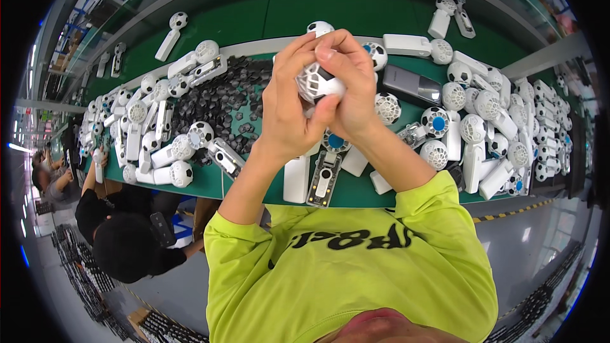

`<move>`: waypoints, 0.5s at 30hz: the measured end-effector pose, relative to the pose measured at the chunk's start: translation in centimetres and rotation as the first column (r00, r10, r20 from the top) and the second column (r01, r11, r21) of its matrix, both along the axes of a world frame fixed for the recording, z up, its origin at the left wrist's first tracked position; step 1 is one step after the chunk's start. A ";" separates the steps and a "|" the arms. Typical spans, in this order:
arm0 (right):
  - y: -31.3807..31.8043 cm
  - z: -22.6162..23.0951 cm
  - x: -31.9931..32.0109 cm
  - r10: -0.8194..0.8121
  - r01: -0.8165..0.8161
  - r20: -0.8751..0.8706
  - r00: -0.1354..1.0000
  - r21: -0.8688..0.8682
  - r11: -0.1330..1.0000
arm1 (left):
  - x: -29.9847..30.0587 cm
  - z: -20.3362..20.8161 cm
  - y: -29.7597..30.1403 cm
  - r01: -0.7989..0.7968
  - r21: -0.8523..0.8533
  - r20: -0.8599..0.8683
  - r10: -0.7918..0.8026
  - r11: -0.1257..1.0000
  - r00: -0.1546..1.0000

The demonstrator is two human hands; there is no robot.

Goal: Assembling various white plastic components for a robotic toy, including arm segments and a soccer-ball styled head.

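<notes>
Both hands are raised over the workbench, closed around a white and black football-patterned fan head (321, 84) with a slotted grille. My left hand (284, 101) wraps its left side, and my right hand (356, 82) grips it from the right with the thumb on top. Fingers hide much of it, and whether a handle is attached cannot be seen. Just below my wrists lies a handheld fan with an opened handle (324, 179), its inner board showing. A heap of small black pentagon pieces (213, 98) spreads to the left of my left hand.
Many white handheld fans (473, 128) crowd the green bench (270, 198) on both sides. A dark grey device (412, 84) lies right of my hands. Beyond a pale rail, several fans (170, 35) rest on a green surface. A co-worker in black (130, 244) sits at left.
</notes>
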State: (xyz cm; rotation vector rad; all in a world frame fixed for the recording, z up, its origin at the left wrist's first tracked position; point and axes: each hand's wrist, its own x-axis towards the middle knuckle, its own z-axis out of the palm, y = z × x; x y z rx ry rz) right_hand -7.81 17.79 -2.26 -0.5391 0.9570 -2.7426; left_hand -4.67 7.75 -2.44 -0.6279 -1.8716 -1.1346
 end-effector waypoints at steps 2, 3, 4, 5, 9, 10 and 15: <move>-0.1 1.1 -0.6 -0.055 0.055 0.011 0.998 0.012 0.998 | -0.8 0.8 -0.9 0.048 0.016 0.030 -0.048 0.999 0.998; -0.7 2.1 -1.6 -0.057 0.058 -0.037 0.998 0.035 0.998 | -1.2 1.5 -1.8 0.072 0.028 0.065 -0.074 0.997 0.995; -1.3 2.8 -2.4 -0.061 0.066 -0.079 0.995 0.061 0.996 | -1.6 1.8 -2.4 0.100 0.040 0.105 -0.104 0.994 0.989; -1.9 3.8 -3.5 -0.088 0.093 -0.088 0.992 0.053 0.994 | -1.7 3.3 -2.6 0.127 0.032 0.096 -0.129 0.991 0.987; -0.6 5.6 -14.1 -0.377 0.445 -0.349 0.858 0.139 0.885 | -3.5 4.4 -3.4 -0.013 0.227 0.309 -0.059 0.974 0.949; 1.2 5.7 -17.5 -0.452 0.527 -0.365 0.814 0.138 0.839 | -3.4 3.6 -4.2 -0.093 0.177 0.313 0.033 0.980 0.949; 16.1 -6.8 -29.4 0.170 0.891 -0.887 0.430 0.387 -0.236 | -1.6 -1.5 -7.1 -0.296 0.007 0.305 0.280 0.955 0.910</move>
